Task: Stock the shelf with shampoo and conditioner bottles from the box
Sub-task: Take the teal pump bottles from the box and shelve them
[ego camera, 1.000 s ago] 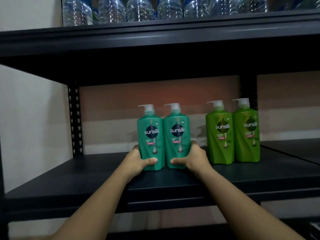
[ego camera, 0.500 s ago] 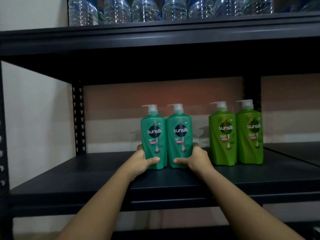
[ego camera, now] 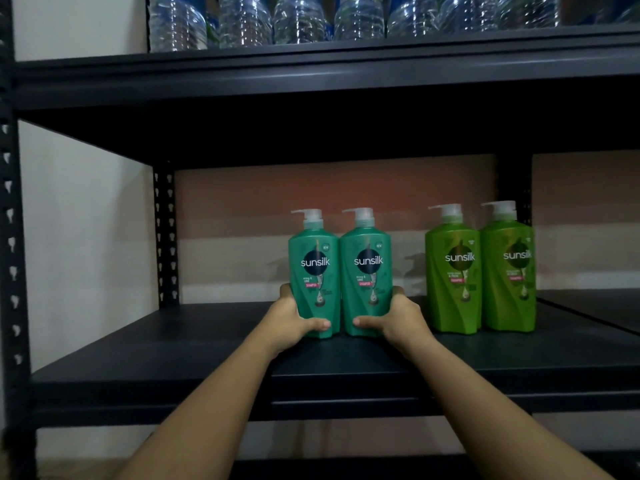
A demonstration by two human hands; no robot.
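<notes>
Closest to the camera are two bare forearms reaching up and forward from the bottom edge toward a dark metal shelf [ego camera: 145, 344]. The left hand [ego camera: 294, 318] is wrapped around the bottom left side of a teal bottle [ego camera: 313, 271], thumb lying across the front near the base. The right hand [ego camera: 394, 317] does the mirror-image thing on the second teal bottle [ego camera: 366, 271], thumb across its lower front, fingers curled round the right side. So both hands are holding, one bottle each.

The two teal ones stand upright on the shelf board, side by side and touching, pump tops with the spouts pointing left, "sunsilk" labels facing out. They sit roughly mid-shelf, a bit back from the front edge.

Off to the right, with a gap in between, there's a pair of lime green bottles [ego camera: 479, 271], same brand, also upright and pressed against each other, pumps on top. Nobody's touching those.

Further back you get the perforated upright post [ego camera: 165, 233] at the left rear corner of the rack, and behind it a wall that looks pale on the left and reddish-brown behind the bottles.

Up top, the next shelf level holds a row of clear water bottles [ego camera: 298, 19] packed tightly together; only their lower halves show.
</notes>
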